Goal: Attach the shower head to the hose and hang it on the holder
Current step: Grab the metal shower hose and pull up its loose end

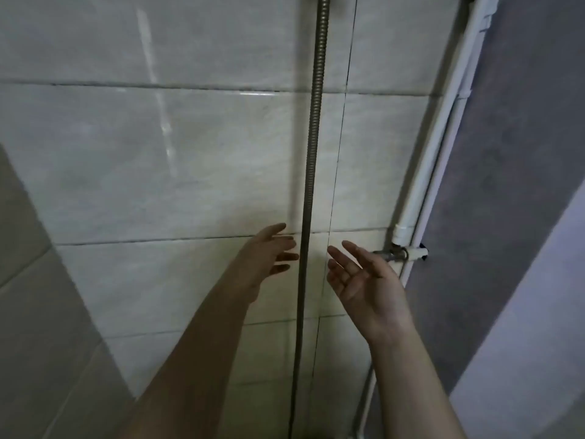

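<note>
While the hose (311, 160) hangs straight down the tiled wall (190, 160), the left hand (269, 255) and right hand (364, 280) are held beside it, fingers spread wide, nothing gripped.

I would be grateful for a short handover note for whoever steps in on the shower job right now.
Left hand: open, empty, fingers spread just left of the hose, not gripping it.
Right hand: open, palm up, empty, to the right of the hose.
Hose: hangs straight down the tiled wall, running out of view at top and bottom.
White pipe and its valve sit at the right.
Shower head and holder: not in view.
Done: cannot tell from this view whether the head is attached or hung.
Left: look up to check the head and holder.
</note>
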A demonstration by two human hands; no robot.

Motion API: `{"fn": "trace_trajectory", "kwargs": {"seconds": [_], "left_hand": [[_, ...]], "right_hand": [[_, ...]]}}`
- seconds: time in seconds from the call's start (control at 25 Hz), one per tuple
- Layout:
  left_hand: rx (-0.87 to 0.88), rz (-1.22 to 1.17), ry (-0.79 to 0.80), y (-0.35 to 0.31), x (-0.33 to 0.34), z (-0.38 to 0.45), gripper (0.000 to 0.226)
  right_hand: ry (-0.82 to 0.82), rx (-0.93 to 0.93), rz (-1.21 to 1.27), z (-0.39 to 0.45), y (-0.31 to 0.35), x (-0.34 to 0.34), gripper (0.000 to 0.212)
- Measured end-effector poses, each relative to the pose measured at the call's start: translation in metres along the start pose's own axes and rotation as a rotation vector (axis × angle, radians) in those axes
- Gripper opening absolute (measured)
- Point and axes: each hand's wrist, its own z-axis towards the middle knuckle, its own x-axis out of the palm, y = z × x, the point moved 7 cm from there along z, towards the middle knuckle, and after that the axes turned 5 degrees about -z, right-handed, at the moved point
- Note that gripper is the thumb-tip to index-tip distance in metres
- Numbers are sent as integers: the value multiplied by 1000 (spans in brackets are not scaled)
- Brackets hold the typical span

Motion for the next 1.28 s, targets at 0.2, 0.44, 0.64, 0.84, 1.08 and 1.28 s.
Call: {"fn": "trace_trajectory", "kwargs": {"seconds": [0.2, 0.44, 0.64, 0.84, 1.08, 1.28], "left_hand": [[-23, 380, 134, 23, 31, 10, 30], [26, 315, 167, 34, 46, 16, 24], [128, 183, 153, 16, 62, 11, 25], [205, 83, 172, -12, 76, 8, 24], [180, 10, 175, -8, 72, 7, 42], [-74, 501, 336, 67, 54, 4, 75]], "right_hand": [[-40, 83, -49, 17, -8, -27, 27], [-6, 106, -318, 29, -16, -62, 42], [49, 176, -1083, 36, -35, -83, 57], [131, 249, -1388, 35, -55, -102, 53], [72, 134, -1378, 37, -37, -104, 3], [72, 34, -1267, 34, -9, -85, 5]]}}
